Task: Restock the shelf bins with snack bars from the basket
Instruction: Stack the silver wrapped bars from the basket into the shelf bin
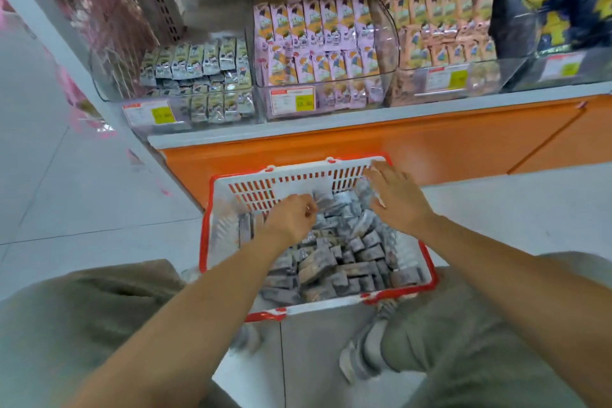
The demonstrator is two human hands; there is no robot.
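A white basket with a red rim (427, 262) sits on the floor between my knees, full of several grey-wrapped snack bars (334, 262). My left hand (291, 217) is down in the basket with curled fingers pinching a grey bar near the far wall. My right hand (394, 195) hovers over the far right corner, fingers spread and blurred, holding nothing. On the shelf above, a clear bin (198, 83) on the left holds matching grey bars.
Next to the grey bin stand a clear bin of pink packets (318, 53) and one of peach packets (443, 30), with dark bags (556, 3) at the right. An orange base panel (397, 146) runs below the shelf. Grey floor tiles (66, 192) lie to the left.
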